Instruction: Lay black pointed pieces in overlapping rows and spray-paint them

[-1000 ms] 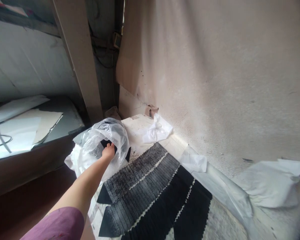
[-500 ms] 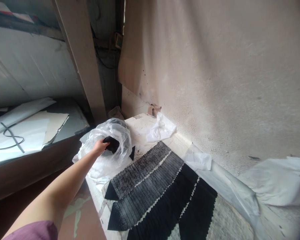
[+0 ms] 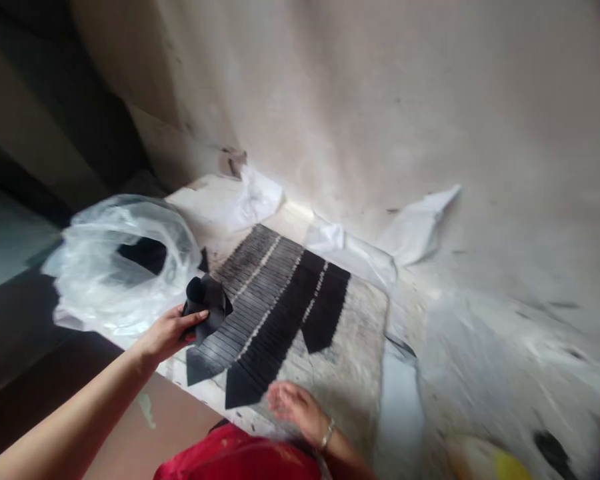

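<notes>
My left hand (image 3: 173,333) grips a small bundle of black fabric pieces (image 3: 213,313), some of them curled, above the left end of the laid-out rows. Overlapping black pieces with pointed ends form these rows (image 3: 275,320) on the table, the nearer ones to the left dusted grey-white, with pale zigzag lines between them. My right hand (image 3: 300,408), a bracelet at its wrist, hovers by the table's near side below the rows, fingers loosely extended and holding nothing. At the left stands a clear plastic bag (image 3: 125,280) with its mouth rolled open and black pieces (image 3: 145,255) inside.
Crumpled white sheets (image 3: 257,200) lie along the foot of the stained wall (image 3: 380,100). The worktable (image 3: 350,373) has a pale, stained top. Something yellow and white (image 3: 485,460) shows blurred at the bottom right.
My left hand has come out of the bag with the black pieces and moved right, over the rows. My right hand has entered the view. The camera has turned right.
</notes>
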Available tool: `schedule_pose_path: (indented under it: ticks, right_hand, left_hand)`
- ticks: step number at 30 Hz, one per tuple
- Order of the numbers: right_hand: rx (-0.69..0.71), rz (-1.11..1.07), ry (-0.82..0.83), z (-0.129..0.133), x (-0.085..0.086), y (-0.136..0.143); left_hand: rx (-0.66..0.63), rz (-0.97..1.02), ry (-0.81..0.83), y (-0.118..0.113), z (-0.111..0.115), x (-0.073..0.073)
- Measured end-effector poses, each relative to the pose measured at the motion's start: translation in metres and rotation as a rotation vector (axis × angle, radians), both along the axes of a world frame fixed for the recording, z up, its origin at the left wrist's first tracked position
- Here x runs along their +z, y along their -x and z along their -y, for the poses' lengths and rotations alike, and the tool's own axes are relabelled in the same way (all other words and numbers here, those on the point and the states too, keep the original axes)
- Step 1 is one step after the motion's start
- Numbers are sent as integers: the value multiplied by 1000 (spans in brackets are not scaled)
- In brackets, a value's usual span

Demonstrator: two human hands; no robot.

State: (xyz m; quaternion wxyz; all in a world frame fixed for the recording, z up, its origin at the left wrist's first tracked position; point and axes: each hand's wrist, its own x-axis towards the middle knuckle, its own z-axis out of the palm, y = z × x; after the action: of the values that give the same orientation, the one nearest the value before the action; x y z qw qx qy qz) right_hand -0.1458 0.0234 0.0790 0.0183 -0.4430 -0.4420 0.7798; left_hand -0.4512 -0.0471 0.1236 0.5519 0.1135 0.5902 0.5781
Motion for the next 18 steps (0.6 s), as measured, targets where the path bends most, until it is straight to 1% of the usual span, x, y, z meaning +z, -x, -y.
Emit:
schedule_pose_path:
  ticks: [2,4,5,7,9,11,13,14,16,18]
  right_hand:
    - [-71,-124,-3,-2,7,-23]
    - [-112,-174,-108,-14,9,-39]
    - [-116,-138,-190,-21,7,-47]
    - [-163,11,-402,-32,-1,-67]
    - [-201,149,-561,-38,-12,-93]
    - [-230,221,-605,-42,-24,-122]
    - [-266,247,-559,-45,-36,-151]
    - [-284,257,-527,-48,-41,-165]
    - [-328,286,-477,-53,-50,-189]
    - [-374,315,-467,-59,-57,-208]
  left_hand:
    - [-134,70,53,-58,-9,-13]
    - [-273,131,82,-117,-15,-31]
    - [-329,155,89,-145,-18,-40]
    - [-412,184,98,-194,-22,-59]
    - [-456,185,129,-232,-26,-77]
    - [-475,149,154,-260,-30,-93]
    - [-520,50,187,-280,-36,-105]
    - [-563,-35,214,-288,-40,-110]
    - [-686,-292,263,-302,-47,-119]
    - [-795,-618,243,-314,-52,-126]
